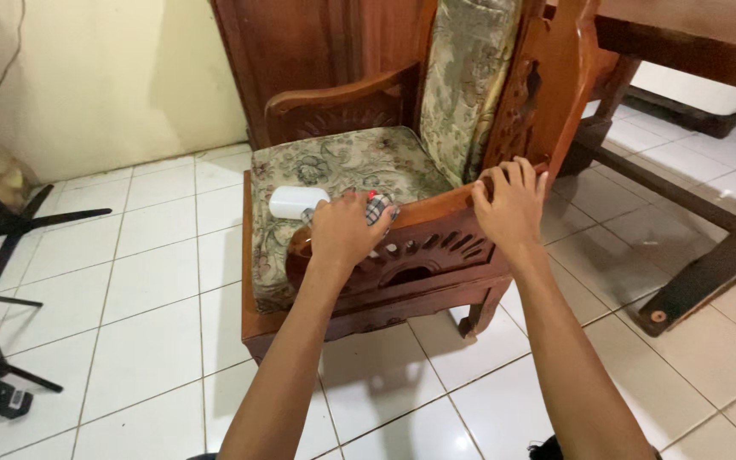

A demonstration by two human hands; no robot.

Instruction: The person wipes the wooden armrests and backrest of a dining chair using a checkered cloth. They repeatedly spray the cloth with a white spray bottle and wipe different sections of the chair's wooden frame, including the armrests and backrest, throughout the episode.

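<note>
Head view – left hand [347, 230] hides most of checked cloth [378, 207].

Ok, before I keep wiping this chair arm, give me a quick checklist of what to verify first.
1. Cloth under the left hand: the checked cloth is pressed on the near wooden armrest. Ok.
2. Chair steadied: the right hand grips the armrest near the chair back. Ok.
3. White bottle: lying on its side on the seat cushion, right beside the left hand; it could get knocked. Not ok.
4. Bottle capped: cannot tell.
5. Cloth clean or damp: mostly hidden by the fingers. Cannot tell.
6. Floor tiles around the chair dry: no wet patches seen. Ok.
</note>
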